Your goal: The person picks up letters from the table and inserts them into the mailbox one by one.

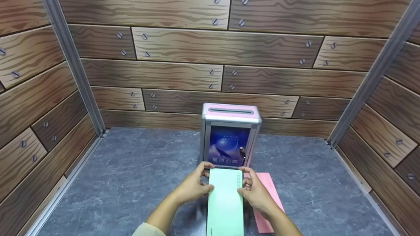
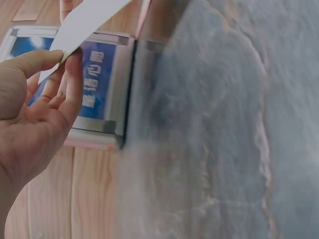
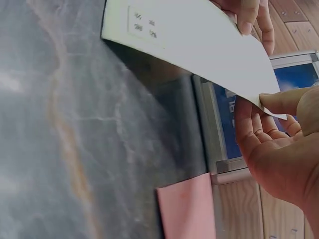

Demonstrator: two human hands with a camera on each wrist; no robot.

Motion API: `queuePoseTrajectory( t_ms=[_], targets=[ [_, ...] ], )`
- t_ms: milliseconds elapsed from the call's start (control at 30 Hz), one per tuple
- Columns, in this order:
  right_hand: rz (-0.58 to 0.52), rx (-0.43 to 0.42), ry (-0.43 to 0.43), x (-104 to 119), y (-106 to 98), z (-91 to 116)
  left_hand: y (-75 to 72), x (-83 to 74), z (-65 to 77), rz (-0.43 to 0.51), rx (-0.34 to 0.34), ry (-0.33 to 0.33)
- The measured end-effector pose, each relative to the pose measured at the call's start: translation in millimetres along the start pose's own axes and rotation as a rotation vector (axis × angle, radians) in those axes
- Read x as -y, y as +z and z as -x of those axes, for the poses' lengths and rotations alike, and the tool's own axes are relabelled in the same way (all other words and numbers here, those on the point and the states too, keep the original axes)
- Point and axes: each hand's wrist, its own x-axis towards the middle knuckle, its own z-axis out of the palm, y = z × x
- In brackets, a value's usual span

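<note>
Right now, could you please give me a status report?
Left grip, right grip: pinching opposite edges of long pale-green paper. Paper held before silver-framed slotted box. Flat pink paper at right; slot unobstructed.

On my head feed, glare whitened the middle of the green envelope [image 1: 225,200]. My wrist feeds looked duller; the counter [image 2: 224,124] blurred in the left one, and shadow darkened it beneath the green envelope in the right.

Tiny, illegible print [image 1: 211,231] on the green envelope [image 1: 225,203]
</note>
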Motion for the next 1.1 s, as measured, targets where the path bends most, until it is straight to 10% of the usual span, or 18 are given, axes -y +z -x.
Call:
queuePoseTrajectory(
  t_ms=[1100],
  targets=[
    [0.136, -0.031, -0.23, 61.2, -18.8, 0.9, -9.4, -65.1, 9.8, -0.26, -0.087, 0.123]
  ],
)
